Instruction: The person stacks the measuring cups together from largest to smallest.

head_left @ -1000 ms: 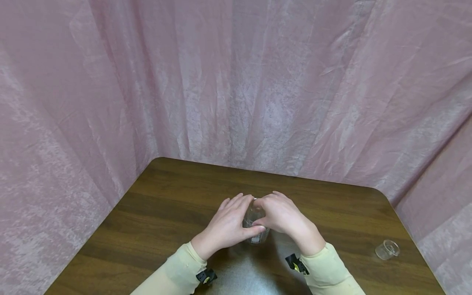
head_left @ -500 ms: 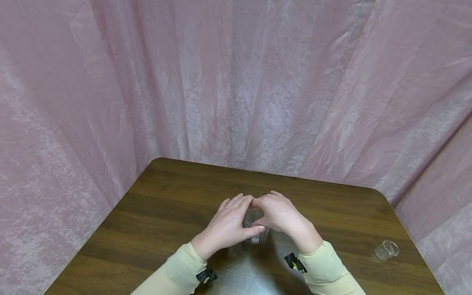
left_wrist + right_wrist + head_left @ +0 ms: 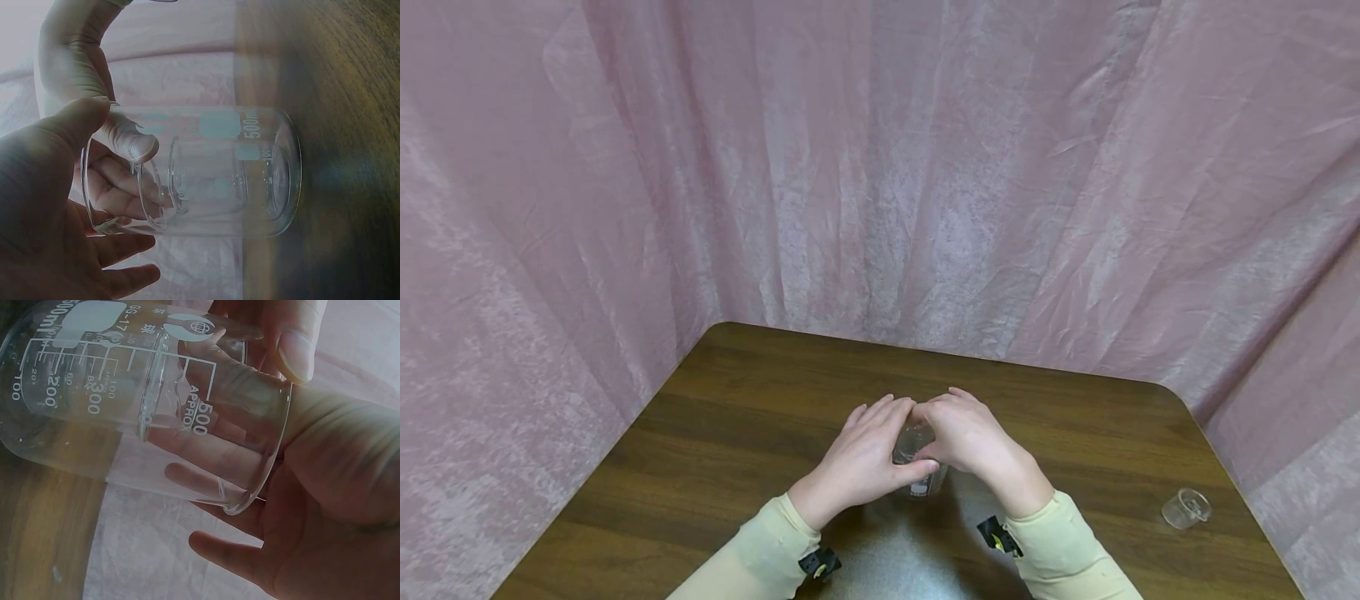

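Observation:
A large clear glass beaker (image 3: 919,485) marked 500 ml stands on the table between the two hands. My left hand (image 3: 868,454) holds it near the top, thumb on the near side of the rim and fingers round the far side. My right hand (image 3: 973,437) reaches in through the mouth. In the left wrist view its thumb (image 3: 139,147) and fingers lie inside, pinching the rim of a smaller beaker (image 3: 212,187) nested within. White scale marks of the two beakers overlap in the right wrist view, where the inner rim (image 3: 152,394) shows through the glass.
A small clear glass vessel (image 3: 1186,508) sits near the right edge of the brown wooden table (image 3: 760,400). Pink curtains (image 3: 880,167) hang behind the table and at both sides. Light glares off the wood in front of the beaker.
My right hand has shifted slightly to the left, toward the left hand, and the bright bit of rim between the hands is now covered. My left hand has stayed in place.

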`<state>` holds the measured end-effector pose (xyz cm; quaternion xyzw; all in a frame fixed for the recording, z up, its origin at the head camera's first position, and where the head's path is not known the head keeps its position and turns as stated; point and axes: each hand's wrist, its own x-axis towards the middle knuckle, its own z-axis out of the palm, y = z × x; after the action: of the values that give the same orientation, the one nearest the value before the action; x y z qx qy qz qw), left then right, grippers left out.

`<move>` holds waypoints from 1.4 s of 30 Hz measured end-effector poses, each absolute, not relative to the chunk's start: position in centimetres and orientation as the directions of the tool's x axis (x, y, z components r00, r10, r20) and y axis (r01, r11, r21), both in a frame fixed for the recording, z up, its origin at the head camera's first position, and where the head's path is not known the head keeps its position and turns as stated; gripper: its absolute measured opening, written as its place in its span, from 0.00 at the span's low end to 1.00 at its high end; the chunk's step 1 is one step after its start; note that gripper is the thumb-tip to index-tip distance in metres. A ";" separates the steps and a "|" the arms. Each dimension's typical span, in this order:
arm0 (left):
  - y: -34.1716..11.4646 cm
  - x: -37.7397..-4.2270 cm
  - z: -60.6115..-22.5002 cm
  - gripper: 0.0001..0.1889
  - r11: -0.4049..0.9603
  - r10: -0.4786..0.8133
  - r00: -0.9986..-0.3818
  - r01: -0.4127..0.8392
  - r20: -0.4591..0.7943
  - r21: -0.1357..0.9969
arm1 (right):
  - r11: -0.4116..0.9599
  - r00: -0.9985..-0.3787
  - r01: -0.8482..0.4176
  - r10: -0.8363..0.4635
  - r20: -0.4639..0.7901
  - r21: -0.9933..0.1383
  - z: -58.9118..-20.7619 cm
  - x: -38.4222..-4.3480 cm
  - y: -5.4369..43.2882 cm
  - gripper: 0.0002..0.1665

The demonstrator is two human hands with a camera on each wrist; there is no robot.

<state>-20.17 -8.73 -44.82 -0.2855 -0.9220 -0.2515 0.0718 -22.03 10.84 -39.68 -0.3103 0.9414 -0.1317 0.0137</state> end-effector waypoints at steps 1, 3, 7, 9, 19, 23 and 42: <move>-8.7 -20.2 -44.8 0.38 0.710 0.491 -0.826 0.564 0.278 0.423 | 0.773 -0.808 -0.579 -0.587 0.054 -0.259 -39.7 -22.0 10.8 0.24; -8.7 -20.2 -44.8 0.37 0.709 0.491 -0.825 0.565 0.279 0.423 | 0.774 -0.809 -0.576 -0.585 0.050 -0.262 -39.7 -22.0 10.9 0.23; -8.7 -20.2 -44.8 0.38 0.709 0.490 -0.828 0.561 0.274 0.428 | 0.776 -0.810 -0.574 -0.584 0.047 -0.262 -39.7 -22.0 10.9 0.22; -8.7 -20.1 -44.8 0.40 0.711 0.488 -0.831 0.556 0.268 0.430 | 0.775 -0.809 -0.576 -0.586 0.048 -0.260 -39.7 -22.0 10.9 0.23; -8.7 -20.1 -44.8 0.38 0.712 0.486 -0.832 0.555 0.269 0.431 | 0.770 -0.800 -0.593 -0.597 0.062 -0.235 -39.6 -22.0 10.8 0.21; -8.7 -20.1 -44.8 0.38 0.712 0.485 -0.833 0.553 0.265 0.433 | 0.768 -0.797 -0.598 -0.601 0.068 -0.228 -39.7 -22.0 10.9 0.22; -8.7 -20.0 -44.7 0.47 0.716 0.489 -0.831 0.556 0.264 0.423 | 0.759 -0.798 -0.600 -0.591 0.120 -0.250 -39.9 -21.7 11.5 0.21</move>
<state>-19.96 -8.73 -44.75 -0.2827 -0.9239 -0.2491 0.0669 -21.72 11.54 -39.93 -0.3176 0.9378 -0.1393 -0.0170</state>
